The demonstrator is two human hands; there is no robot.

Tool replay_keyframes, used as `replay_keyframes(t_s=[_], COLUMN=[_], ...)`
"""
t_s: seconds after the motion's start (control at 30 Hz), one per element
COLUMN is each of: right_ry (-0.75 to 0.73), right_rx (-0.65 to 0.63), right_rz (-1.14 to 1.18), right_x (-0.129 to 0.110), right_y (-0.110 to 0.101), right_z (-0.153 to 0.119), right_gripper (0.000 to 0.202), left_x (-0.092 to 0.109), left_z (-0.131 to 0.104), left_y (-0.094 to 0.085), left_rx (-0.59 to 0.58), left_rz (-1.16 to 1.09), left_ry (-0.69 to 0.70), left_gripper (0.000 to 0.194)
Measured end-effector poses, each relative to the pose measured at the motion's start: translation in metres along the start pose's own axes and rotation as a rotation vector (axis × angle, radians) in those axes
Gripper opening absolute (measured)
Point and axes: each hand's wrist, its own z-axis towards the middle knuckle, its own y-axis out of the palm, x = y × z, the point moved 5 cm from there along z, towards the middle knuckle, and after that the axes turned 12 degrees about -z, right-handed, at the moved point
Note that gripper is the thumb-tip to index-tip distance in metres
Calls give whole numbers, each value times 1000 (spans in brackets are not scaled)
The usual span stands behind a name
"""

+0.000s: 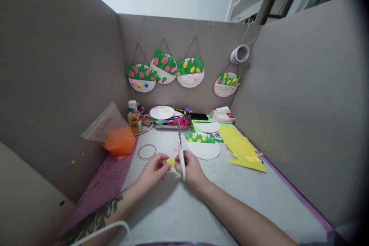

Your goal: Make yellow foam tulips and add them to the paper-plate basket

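Note:
My left hand point(154, 169) pinches a small yellow paper piece point(171, 162) between thumb and fingers. My right hand point(190, 167) grips white-handled scissors point(180, 148) whose blades point away from me, just beside the yellow piece. Both hands hover over the white table point(178, 207) near its middle. Just beyond my right hand lies a half paper plate point(203, 148) with green paper grass and yellow flowers glued on.
Cut yellow paper sheets point(240, 148) lie to the right. A plastic bag with orange contents point(115, 136) sits left, a thin ring point(147, 152) next to it. A glue bottle point(134, 117), white plate point(162, 112), tray of supplies and phone point(198, 116) line the back. Finished flower plates point(164, 67) hang on the partition.

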Motion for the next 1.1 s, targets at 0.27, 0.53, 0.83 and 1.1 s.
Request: replay_keyframes(t_s=[0.27,0.53,0.83,1.1], right_ry=[-1,79,70,72], right_rx=[-187,-615,-655,-668], right_rz=[56,70,61,50], right_x=[-10,8,11,9], right_y=[20,25,31,27], right_z=[1,-22,-28,-27], right_gripper=[31,42,23,24], left_x=[9,28,21,19], left_z=[6,2,6,5], left_y=[-19,-37,-38,-35], left_rx=[131,340,341,311], left_rz=[-56,-77,-251,-228], left_ry=[82,227,190,172], left_gripper=[21,22,20,18])
